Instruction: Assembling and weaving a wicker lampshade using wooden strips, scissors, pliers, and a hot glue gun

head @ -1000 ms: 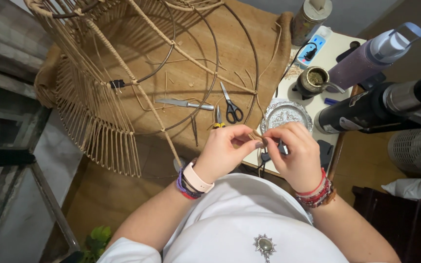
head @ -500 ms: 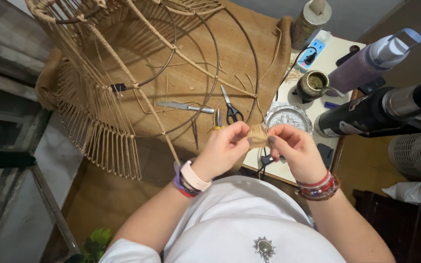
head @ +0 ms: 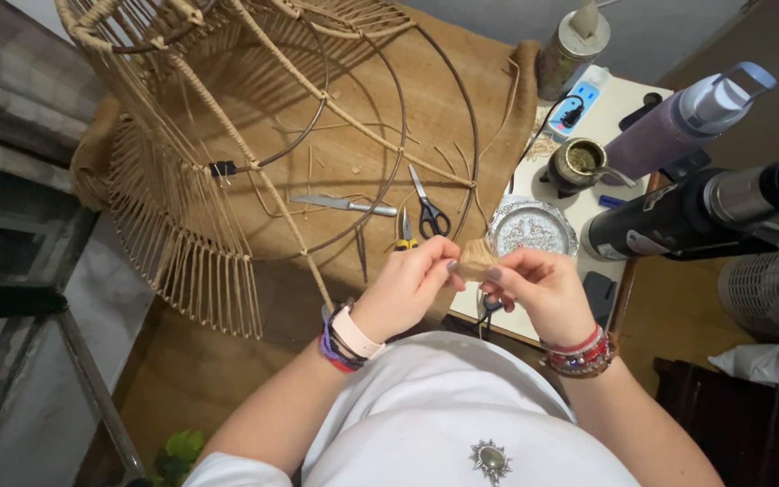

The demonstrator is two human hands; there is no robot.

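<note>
Both hands meet in front of my chest on a small tan piece of fibre or raffia (head: 477, 259). My left hand (head: 407, 284) pinches its left side and my right hand (head: 538, 287) grips its right side. Just beyond the hands, a table covered in brown cloth (head: 362, 171) carries black-handled scissors (head: 428, 209), a knife (head: 344, 206), and yellow-handled pliers (head: 405, 236). A large wire frame partly wrapped in rattan (head: 191, 171) stands on the cloth to the left.
A round silver dish (head: 531, 227) sits on the white side table (head: 606, 99), beside a metal cup with a straw (head: 581, 164), a power strip (head: 579, 101), a purple bottle (head: 678, 126), a black thermos (head: 705, 212) and a tin (head: 572, 50). A fan grille (head: 773, 289) is at right.
The hands have come closer together on the tan piece, and it now shows more plainly between the fingertips. The view has shifted slightly.
</note>
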